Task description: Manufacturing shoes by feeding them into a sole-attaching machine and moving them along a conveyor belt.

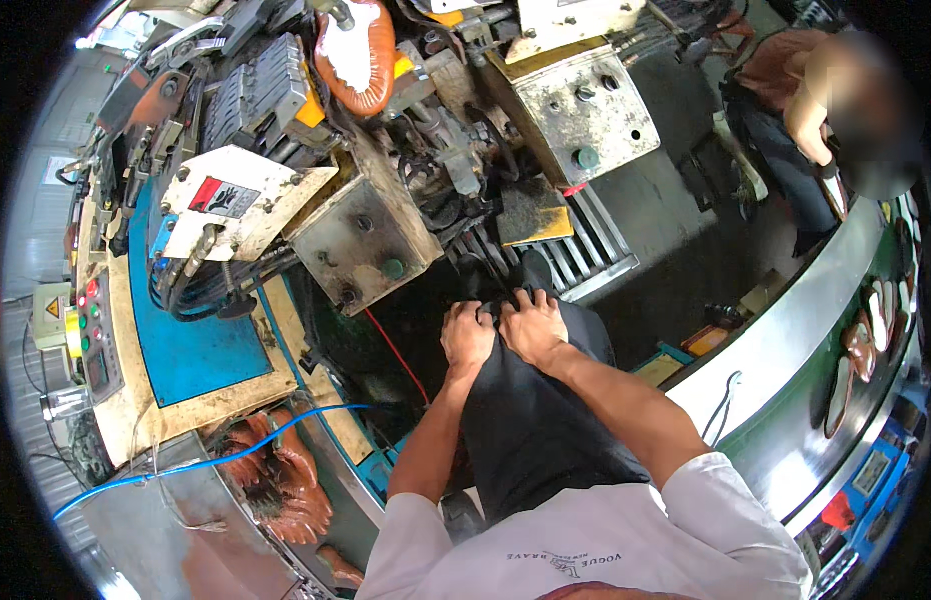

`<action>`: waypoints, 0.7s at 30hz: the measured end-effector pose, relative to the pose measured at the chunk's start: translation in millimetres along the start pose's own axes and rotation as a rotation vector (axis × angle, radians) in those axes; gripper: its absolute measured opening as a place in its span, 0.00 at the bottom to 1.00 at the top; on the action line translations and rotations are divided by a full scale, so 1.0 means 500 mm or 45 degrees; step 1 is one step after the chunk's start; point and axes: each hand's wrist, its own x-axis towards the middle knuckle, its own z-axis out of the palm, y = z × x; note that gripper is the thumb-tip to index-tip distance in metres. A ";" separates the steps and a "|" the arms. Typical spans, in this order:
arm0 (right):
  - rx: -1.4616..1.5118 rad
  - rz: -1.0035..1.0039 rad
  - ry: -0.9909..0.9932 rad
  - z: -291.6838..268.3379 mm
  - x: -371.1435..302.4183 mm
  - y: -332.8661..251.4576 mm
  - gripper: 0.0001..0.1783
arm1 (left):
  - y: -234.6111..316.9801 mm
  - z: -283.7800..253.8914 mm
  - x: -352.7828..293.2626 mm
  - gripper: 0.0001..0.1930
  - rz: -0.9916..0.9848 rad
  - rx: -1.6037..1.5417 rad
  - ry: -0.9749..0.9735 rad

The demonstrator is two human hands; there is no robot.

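Note:
Both my hands are at the knees of my dark trousers [545,430]. My left hand [467,335] is closed, its bent fingers gathered at the cloth over the left knee. Close beside it, my right hand [533,325] has its fingers curled over the cloth at the right knee. Beyond them stands a stained machine with two metal control boxes [365,240]. Higher up on it sits an orange-brown shoe upper [355,60] with a white underside, out of reach of either hand.
Left stands a blue-topped machine table [200,345] with a button panel [98,335]; a blue hose [235,455] crosses near brown shoe pieces [285,480]. A slatted metal footplate [600,245] lies ahead. Right, a conveyor [785,440] carries shoe parts [860,350]; another person [775,130] sits beyond.

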 end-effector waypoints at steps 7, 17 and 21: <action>0.033 0.006 0.141 0.025 0.010 -0.002 0.19 | 0.019 -0.012 0.012 0.17 0.002 0.068 -0.077; 0.005 -0.014 0.157 0.031 0.010 -0.012 0.19 | 0.010 -0.010 0.004 0.16 0.002 0.013 -0.033; 0.006 0.001 0.128 0.026 0.010 -0.014 0.20 | 0.007 -0.008 0.005 0.16 0.000 0.030 -0.037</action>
